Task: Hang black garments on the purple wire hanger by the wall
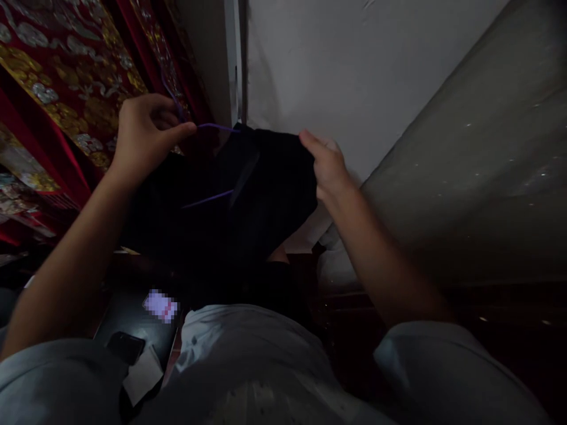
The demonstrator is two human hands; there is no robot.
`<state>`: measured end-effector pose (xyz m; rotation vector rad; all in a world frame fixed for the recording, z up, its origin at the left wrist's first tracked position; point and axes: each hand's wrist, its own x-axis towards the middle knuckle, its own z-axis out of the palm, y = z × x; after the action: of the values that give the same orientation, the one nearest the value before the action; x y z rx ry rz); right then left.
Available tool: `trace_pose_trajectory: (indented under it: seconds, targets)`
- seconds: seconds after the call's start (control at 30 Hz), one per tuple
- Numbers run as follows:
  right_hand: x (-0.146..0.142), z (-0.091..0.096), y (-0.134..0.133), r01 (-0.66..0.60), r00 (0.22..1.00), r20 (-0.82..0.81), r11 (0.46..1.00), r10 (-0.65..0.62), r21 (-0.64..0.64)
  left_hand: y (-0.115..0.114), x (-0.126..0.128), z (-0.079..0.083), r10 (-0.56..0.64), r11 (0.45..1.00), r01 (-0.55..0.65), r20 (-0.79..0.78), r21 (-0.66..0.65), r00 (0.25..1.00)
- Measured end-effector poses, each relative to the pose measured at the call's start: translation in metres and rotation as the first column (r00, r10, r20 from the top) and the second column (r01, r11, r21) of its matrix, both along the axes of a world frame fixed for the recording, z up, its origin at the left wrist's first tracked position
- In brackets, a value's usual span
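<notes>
My left hand [144, 133] is raised at the left, thumb and fingers pinched on a thin purple cord [217, 126]. From the pinch, the cord runs right to the upper edge of a black cloth [274, 177], and another length of it rises behind the fingers. A second purple stretch lies across the dark cloth lower down. At the cloth's upper right corner, my right hand [330, 162] grips the edge, thumb on top. The cloth hangs between both hands over my lap; its folds are too dark to make out.
Red fabric with gold and silver embroidery [84, 106] hangs at the left. Low on the left, a dark surface [115, 310] bears a lit phone [160, 305], a black object [126, 347] and white paper [144, 375]. A pale wall [336, 65] and a grey plastic-looking covering [469, 177] stand ahead and right.
</notes>
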<state>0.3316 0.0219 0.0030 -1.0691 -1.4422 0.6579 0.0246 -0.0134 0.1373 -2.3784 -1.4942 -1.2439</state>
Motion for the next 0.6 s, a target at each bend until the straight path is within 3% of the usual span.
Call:
trace_pose_trajectory:
  seconds: [0.1,0.2,0.27,0.33,0.4,0.47,0.6]
  targets:
    - [0.016,0.015,0.025,-0.027,0.978,-0.208,0.998,0.016,-0.051,-0.006,0.01,-0.003,0.172,0.957,-0.127,-0.154,0.262,0.973]
    - [0.034,0.02,0.038,-0.026,0.971,-0.239,0.998,0.011,-0.062,-0.027,0.025,-0.017,0.155,0.932,-0.048,-0.275,0.358,0.949]
    - [0.044,0.015,0.034,-0.04,0.977,-0.213,0.997,0.026,-0.062,-0.039,0.036,-0.035,0.08,0.971,0.013,-0.374,0.24,0.924]
    - [0.051,0.004,0.021,-0.014,0.988,-0.155,0.999,0.007,-0.044,-0.043,0.044,-0.062,0.051,0.999,-0.049,-0.492,0.017,0.869]
    - [0.055,-0.009,0.004,0.039,0.997,-0.072,0.999,-0.04,-0.017,-0.038,0.047,-0.093,0.028,0.968,-0.173,-0.602,-0.184,0.798]
    - [0.058,-0.022,-0.007,0.065,0.997,-0.034,0.998,-0.065,0.003,-0.029,0.046,-0.126,-0.021,0.92,-0.246,-0.668,-0.304,0.744]
    - [0.061,-0.043,0.001,0.107,0.988,-0.11,0.994,-0.108,-0.016,-0.019,0.048,-0.188,-0.199,0.85,-0.187,-0.628,-0.493,0.752]
